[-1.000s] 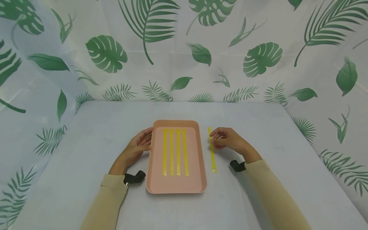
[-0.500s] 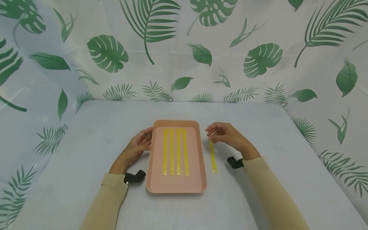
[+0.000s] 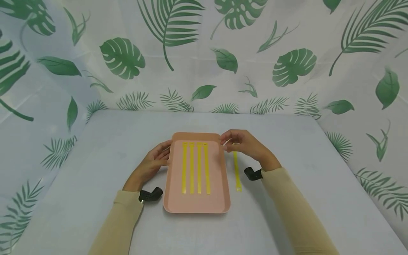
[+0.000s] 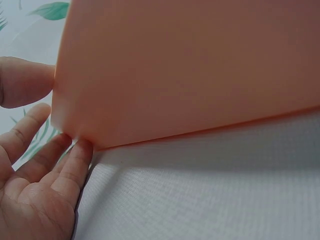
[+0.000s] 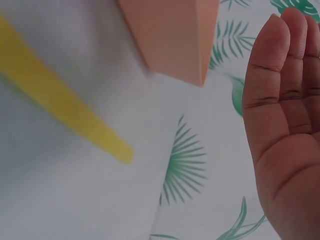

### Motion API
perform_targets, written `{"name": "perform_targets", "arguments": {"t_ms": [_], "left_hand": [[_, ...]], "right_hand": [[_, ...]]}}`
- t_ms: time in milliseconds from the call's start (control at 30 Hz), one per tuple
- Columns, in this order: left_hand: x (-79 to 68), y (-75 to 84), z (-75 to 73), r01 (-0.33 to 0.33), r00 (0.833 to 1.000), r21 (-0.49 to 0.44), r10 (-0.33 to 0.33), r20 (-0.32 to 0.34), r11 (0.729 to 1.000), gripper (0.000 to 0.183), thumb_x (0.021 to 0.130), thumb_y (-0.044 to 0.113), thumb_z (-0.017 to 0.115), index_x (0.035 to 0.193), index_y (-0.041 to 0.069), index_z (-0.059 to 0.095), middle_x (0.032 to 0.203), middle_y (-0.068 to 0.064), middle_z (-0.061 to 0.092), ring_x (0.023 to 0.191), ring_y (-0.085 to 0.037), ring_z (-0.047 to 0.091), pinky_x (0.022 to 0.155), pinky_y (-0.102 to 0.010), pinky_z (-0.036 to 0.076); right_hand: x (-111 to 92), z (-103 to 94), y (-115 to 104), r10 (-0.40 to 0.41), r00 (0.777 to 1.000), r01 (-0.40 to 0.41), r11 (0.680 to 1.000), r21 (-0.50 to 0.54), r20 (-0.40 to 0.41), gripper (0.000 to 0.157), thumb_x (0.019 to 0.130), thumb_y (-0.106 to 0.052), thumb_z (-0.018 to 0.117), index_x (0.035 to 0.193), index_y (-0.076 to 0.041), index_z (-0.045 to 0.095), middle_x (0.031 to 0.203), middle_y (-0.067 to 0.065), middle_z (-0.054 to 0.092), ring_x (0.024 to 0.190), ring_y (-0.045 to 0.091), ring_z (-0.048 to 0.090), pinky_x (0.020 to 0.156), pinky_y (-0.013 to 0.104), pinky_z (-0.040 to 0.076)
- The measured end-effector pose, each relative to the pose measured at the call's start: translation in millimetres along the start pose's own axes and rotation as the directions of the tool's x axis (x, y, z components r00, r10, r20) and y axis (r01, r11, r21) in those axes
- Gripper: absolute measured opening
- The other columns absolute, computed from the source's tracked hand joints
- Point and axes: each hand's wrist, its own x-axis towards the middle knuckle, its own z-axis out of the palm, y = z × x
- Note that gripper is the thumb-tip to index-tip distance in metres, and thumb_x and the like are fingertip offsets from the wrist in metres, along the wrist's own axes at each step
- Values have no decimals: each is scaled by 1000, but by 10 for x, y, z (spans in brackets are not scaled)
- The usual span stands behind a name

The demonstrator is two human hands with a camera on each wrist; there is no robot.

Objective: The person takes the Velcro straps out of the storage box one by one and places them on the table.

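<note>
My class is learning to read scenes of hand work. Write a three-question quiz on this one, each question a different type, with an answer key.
1. Count: how many yellow strips lie in the pink tray?

2. Choose: in the head view, the wider end of the loose strip beside the tray points
a) up the picture
b) down the picture
c) sideways, into the tray

3. Fill the gap: the tray's left side is touched by the ____ hand.

Key:
1. Four.
2. b; the four in the tray have their wider ends up the picture.
3. Left: the left hand rests against that side.
</note>
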Motion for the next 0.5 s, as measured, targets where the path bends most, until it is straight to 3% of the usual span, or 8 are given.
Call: {"name": "perform_targets", "arguments": {"t_ms": [133,333,500], "left_hand": [[-5,11,-3,6,1000,0,-6,-5,1000,78,85,-17,52,154,-7,17,161,-27,16,148,-41,18,111,-24,38],[-6,8,-6,5,1000,-8,-5,-3,1000,78,85,-17,52,154,-8,16,161,-27,15,148,-42,17,111,-24,38],[1,21,5,6,1000,1,-6,-16,1000,79,85,-14,55,154,-7,18,161,-26,18,148,-40,20,111,-23,38]], "right_hand": [[77,46,-67,-26,999,25,999,27,27,31,92,-1,66,120,11,60,120,25,63,104,44,62,84,36,59],[216,130,-140,-67,996,65,997,42,58,33,90,-3,69,119,11,60,121,27,62,100,28,66,87,37,59],[329,212,-181,-73,994,69,996,47,78,30,91,-3,69,119,6,63,119,29,62,101,28,65,86,37,59]]}}
